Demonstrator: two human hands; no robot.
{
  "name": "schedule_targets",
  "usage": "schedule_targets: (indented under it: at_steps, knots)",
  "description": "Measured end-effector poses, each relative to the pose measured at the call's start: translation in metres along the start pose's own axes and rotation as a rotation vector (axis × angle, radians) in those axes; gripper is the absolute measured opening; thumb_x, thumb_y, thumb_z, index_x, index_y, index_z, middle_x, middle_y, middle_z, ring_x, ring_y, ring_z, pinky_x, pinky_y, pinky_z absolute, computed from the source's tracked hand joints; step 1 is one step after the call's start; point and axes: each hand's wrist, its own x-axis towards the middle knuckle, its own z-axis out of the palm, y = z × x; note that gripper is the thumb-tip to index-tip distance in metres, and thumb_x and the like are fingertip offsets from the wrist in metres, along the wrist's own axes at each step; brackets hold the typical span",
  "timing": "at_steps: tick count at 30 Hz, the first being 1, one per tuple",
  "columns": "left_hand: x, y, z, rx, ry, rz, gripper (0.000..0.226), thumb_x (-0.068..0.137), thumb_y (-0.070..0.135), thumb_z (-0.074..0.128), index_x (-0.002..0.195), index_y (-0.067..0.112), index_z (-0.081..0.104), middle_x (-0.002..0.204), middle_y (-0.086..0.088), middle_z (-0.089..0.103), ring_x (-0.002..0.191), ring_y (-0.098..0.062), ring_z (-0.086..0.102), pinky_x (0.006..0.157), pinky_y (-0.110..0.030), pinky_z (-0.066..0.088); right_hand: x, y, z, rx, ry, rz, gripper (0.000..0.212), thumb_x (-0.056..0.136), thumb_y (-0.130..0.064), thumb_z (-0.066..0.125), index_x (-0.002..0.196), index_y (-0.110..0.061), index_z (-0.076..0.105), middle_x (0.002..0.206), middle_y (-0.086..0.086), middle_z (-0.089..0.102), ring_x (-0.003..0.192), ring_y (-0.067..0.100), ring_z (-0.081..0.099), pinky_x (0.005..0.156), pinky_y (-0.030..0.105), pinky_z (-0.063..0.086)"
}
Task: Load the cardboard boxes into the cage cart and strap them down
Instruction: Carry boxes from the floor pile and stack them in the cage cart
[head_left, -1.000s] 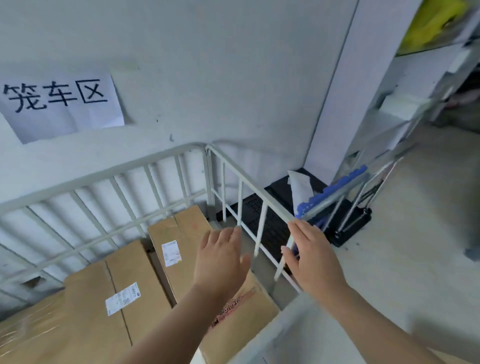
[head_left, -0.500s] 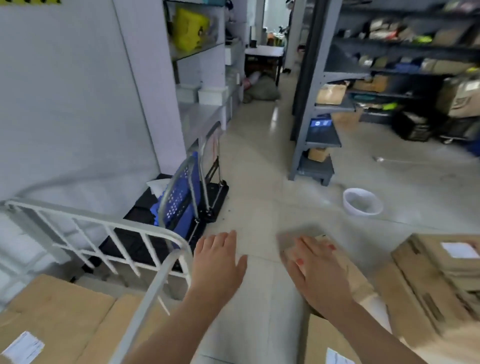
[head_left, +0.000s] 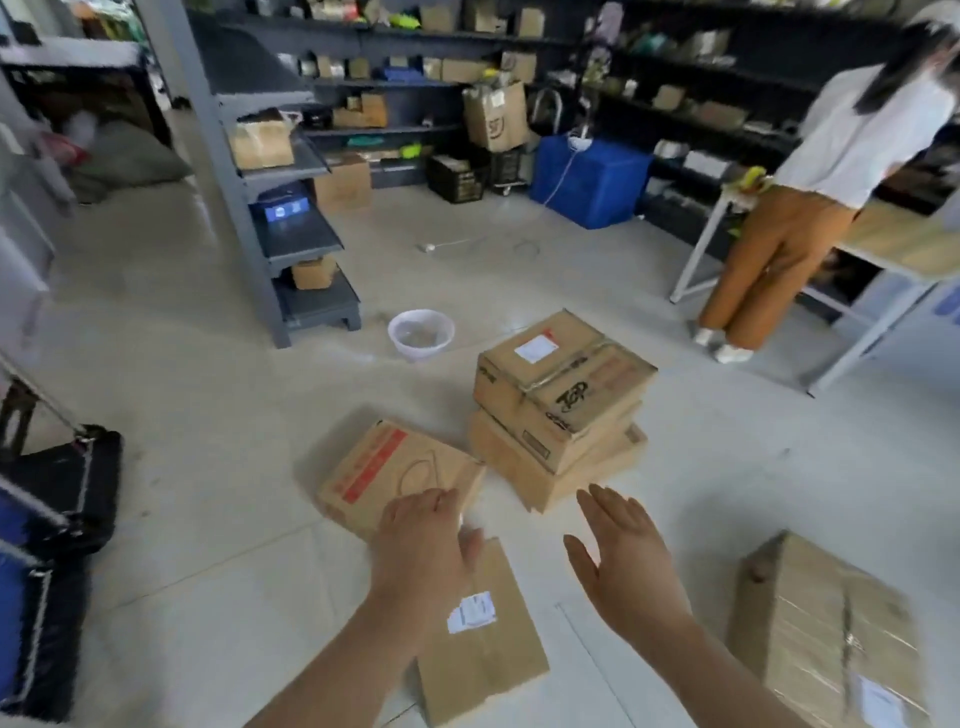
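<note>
Several cardboard boxes lie on the pale floor. A flat box with a red stripe (head_left: 384, 470) sits just ahead of my left hand (head_left: 423, 540), which hovers open above it and above a near box with a white label (head_left: 483, 654). My right hand (head_left: 623, 556) is open in the air, fingers spread, holding nothing. Ahead stands a stack of two boxes (head_left: 561, 410), the upper one bearing a white label. A tall taped box (head_left: 826, 634) stands at the lower right. The cage cart is out of view.
A folded black and blue hand trolley (head_left: 52, 545) is at the left edge. A white basin (head_left: 421, 333) sits on the floor by a grey shelf unit (head_left: 270, 208). A person in a white top (head_left: 810, 197) stands at a table on the right.
My view has swung right, away from the cage cart and wall, to the boxes on the floor. Both hands stay open and empty, now over the floor boxes.
</note>
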Motion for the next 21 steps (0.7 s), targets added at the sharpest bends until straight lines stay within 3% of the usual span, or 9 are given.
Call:
schedule_targets:
  at_steps: [2,4,7,10,16,21]
  knots:
    - [0.016,0.021,0.01,0.003,-0.022,0.082,0.033,0.087,0.045,0.045,0.1,0.019,0.06,0.088,0.002,0.064,0.085,-0.021,0.06,0.078,-0.033,0.043,-0.01,0.021,-0.005,-0.01,0.007,0.096,0.052,0.086,-0.04,0.041,0.118,-0.007,0.064,0.12,0.011,0.065,0.111,0.03,0.062,0.098,0.044,0.042]
    - [0.031,0.041,0.016,-0.02,-0.034,0.163,0.029,0.082,0.043,0.054,0.091,0.017,0.062,0.076,0.001,0.062,0.073,-0.023,0.06,0.069,-0.035,0.044,-0.018,0.04,-0.009,-0.017,0.013,0.177,0.053,0.087,-0.04,0.041,0.12,-0.006,0.064,0.122,0.012,0.064,0.113,0.031,0.061,0.1,0.045,0.042]
    - [0.051,0.066,0.027,-0.022,-0.032,0.265,0.028,0.076,0.042,0.061,0.08,0.015,0.063,0.065,0.002,0.061,0.059,-0.022,0.06,0.057,-0.035,0.046,-0.026,0.059,-0.019,0.001,0.034,0.313,0.047,0.09,-0.033,0.057,0.128,-0.006,0.058,0.131,0.011,0.058,0.124,0.03,0.052,0.106,0.044,0.038]
    - [0.072,0.086,0.036,-0.011,-0.026,0.347,0.032,0.081,0.042,0.059,0.092,0.012,0.066,0.076,-0.001,0.066,0.07,-0.023,0.063,0.065,-0.035,0.048,-0.025,0.078,-0.021,-0.023,0.063,0.385,0.047,0.085,-0.028,0.067,0.126,-0.006,0.059,0.129,0.012,0.06,0.122,0.03,0.054,0.105,0.045,0.039]
    - [0.104,0.137,0.056,-0.057,-0.046,0.416,0.041,0.089,0.045,0.051,0.111,0.013,0.063,0.1,-0.001,0.068,0.093,-0.021,0.063,0.084,-0.035,0.048,-0.012,0.129,-0.018,-0.005,0.066,0.461,0.046,0.087,-0.029,0.064,0.126,-0.005,0.058,0.129,0.012,0.06,0.122,0.031,0.054,0.105,0.044,0.038]
    - [0.143,0.19,0.085,-0.057,-0.018,0.408,0.035,0.09,0.046,0.048,0.104,0.016,0.062,0.091,0.004,0.065,0.087,-0.017,0.059,0.08,-0.031,0.044,0.016,0.201,-0.017,0.035,0.033,0.462,0.049,0.091,-0.033,0.056,0.133,-0.008,0.052,0.137,0.012,0.053,0.13,0.03,0.046,0.112,0.041,0.029]
